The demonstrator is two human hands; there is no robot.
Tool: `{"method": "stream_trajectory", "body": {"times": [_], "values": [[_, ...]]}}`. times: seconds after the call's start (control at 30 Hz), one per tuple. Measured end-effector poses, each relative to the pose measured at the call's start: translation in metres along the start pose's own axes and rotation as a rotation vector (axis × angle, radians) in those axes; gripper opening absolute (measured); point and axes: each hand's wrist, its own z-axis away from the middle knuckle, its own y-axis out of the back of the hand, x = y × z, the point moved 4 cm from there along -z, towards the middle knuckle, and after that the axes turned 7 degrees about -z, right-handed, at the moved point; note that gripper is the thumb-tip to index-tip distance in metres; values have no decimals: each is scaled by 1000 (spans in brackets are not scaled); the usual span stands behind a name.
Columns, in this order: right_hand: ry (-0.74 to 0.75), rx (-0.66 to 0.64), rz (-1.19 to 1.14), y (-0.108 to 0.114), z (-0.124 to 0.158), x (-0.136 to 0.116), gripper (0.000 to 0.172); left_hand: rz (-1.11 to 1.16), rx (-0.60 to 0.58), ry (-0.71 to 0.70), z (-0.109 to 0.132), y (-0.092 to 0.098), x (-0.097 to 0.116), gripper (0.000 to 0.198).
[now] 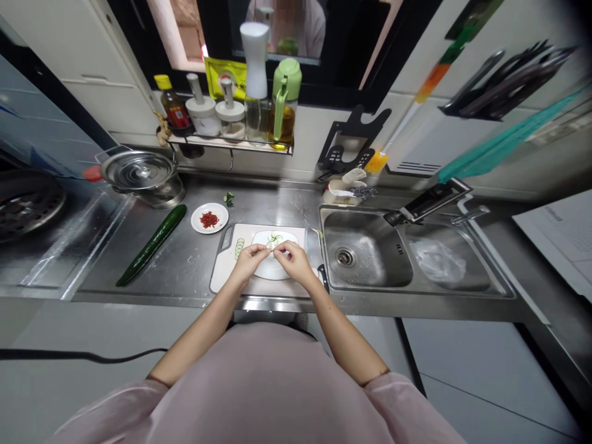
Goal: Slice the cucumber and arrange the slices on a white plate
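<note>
Cucumber slices, plate partly hidden by hands

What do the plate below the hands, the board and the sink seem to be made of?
Plate: smooth white, perhaps ceramic by its even surface; plastic is possible.
Board: pale, matte, likely plastic; grey rim, no wood grain visible.
Sink: satin metal, likely steel; grey, blurred reflections.

A lidded steel pot is seen at ten o'clock; white-lidded jars are shelved at eleven; knives are racked at two.
</note>
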Motion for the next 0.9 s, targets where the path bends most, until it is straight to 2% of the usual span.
{"method": "stream_trajectory", "body": {"times": [0.23,0.43,0.73,0.9], "values": [[-135,16,-139,-2,-2,6,18,36,11,-8,1,-1,0,31],[-206,10,-220,2,1,12,16,103,14,-14,2,-11,-6,29],[-357,33,-174,10,19,40,19,89,-72,16,-1,-31,-33,28],[-462,17,26,14,31,62,18,-54,-131,42,-10,-42,-56,25]]}}
